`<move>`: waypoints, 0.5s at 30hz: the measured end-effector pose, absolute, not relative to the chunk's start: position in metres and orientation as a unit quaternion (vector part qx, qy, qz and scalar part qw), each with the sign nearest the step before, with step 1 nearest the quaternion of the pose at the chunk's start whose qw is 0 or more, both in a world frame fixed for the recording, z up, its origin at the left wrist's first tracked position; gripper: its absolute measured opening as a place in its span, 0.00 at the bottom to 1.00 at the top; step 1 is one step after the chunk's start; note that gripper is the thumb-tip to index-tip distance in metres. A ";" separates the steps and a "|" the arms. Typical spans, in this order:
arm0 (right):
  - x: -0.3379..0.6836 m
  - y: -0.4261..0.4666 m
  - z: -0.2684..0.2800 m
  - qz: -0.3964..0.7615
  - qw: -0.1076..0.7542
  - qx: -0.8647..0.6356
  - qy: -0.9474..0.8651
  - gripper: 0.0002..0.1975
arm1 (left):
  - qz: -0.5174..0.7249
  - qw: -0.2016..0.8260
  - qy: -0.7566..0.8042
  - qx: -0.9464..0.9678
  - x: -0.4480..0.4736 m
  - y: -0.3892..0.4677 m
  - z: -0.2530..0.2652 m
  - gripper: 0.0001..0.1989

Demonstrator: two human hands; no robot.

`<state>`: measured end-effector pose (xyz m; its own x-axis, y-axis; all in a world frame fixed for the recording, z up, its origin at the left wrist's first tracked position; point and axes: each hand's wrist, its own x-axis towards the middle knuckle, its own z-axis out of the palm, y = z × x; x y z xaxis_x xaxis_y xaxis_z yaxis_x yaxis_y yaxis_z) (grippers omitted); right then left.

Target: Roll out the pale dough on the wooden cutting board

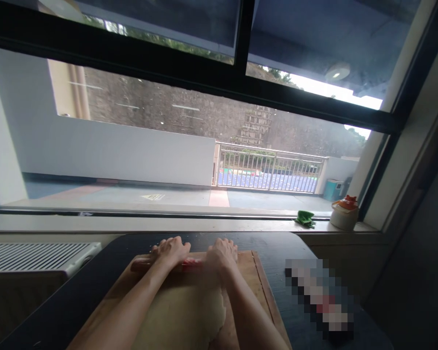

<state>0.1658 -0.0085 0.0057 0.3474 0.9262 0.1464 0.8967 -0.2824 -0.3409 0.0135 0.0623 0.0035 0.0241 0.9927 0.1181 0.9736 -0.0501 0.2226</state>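
A rolling pin [192, 263] with a red middle lies crosswise near the far end of a wooden board [261, 282]. My left hand [171, 250] is closed over the pin's left part, its fingers curled over the far side. Over the right part, my right hand [223, 253] is closed on the pin too, slightly blurred, and it hides that end. On the near side of the pin a pale sheet of rolled dough [182, 311] is spread on the board, its right edge ragged. My forearms cover parts of the board and dough.
The board rests on a dark table [95, 301]. A pixelated object [319, 296] lies on the table's right side. Ahead, the window sill [204, 223] holds a green cloth-like item [305, 218] and a pale jar [344, 216] with an orange top. A white radiator [40, 257] stands at the left.
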 end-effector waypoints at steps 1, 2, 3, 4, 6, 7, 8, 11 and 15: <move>0.167 -0.006 0.006 0.042 0.184 -0.799 -0.570 0.17 | 0.121 0.038 0.685 0.717 0.014 0.065 0.005 0.20; 0.169 -0.003 0.006 0.044 0.182 -0.799 -0.571 0.17 | 0.122 0.038 0.682 0.720 0.015 0.068 0.006 0.20; 0.170 0.000 0.007 0.046 0.181 -0.799 -0.572 0.17 | 0.120 0.039 0.680 0.722 0.016 0.070 0.007 0.20; 0.171 0.002 0.007 0.048 0.180 -0.798 -0.573 0.17 | 0.116 0.043 0.678 0.724 0.016 0.072 0.007 0.20; 0.173 0.006 0.008 0.053 0.176 -0.798 -0.574 0.17 | 0.109 0.051 0.677 0.726 0.017 0.076 0.008 0.19; 0.174 0.007 0.008 0.056 0.175 -0.798 -0.574 0.17 | 0.106 0.054 0.676 0.727 0.017 0.078 0.008 0.19; 0.174 0.007 0.008 0.059 0.174 -0.798 -0.574 0.17 | 0.105 0.056 0.675 0.728 0.017 0.079 0.008 0.19; 0.174 0.006 0.008 0.064 0.172 -0.799 -0.573 0.17 | 0.106 0.055 0.675 0.728 0.017 0.079 0.006 0.19; 0.171 -0.002 0.006 0.056 0.178 -0.799 -0.571 0.17 | 0.111 0.047 0.682 0.721 0.016 0.072 0.004 0.19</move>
<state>0.1710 -0.0017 0.0062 0.3418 0.9328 0.1138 0.8929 -0.2846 -0.3489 0.0160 0.0721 0.0042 0.0442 0.9945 0.0951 0.9736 -0.0642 0.2189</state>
